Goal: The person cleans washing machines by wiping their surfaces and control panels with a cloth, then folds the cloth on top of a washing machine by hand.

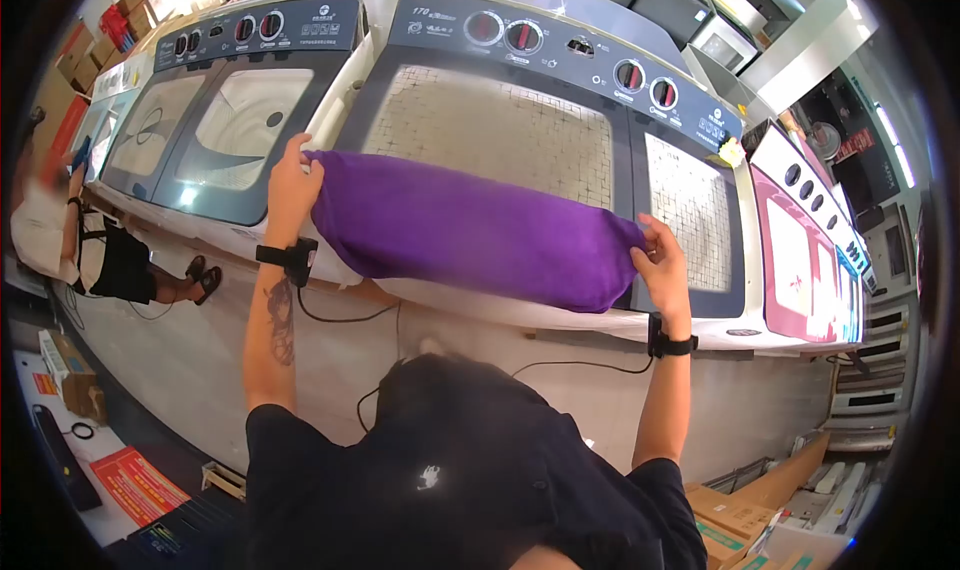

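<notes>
A purple cloth (470,225) hangs stretched between my two hands, over the front of a twin-tub washing machine (500,315). My left hand (294,185) pinches its upper left corner. At the right end, my right hand (660,260) grips the other upper corner between thumb and fingers. Behind the cloth lies the machine's large patterned lid (500,120), its lower part hidden by the fabric. The smaller lid (692,205) is to the right, beyond my right hand. Both wrists wear black straps with cables.
Another twin-tub machine (235,125) stands on the left and a pink one (795,250) on the right. A person (95,240) is at the far left, holding a phone. Cardboard boxes (735,515) lie at lower right. Cables hang from my wrists.
</notes>
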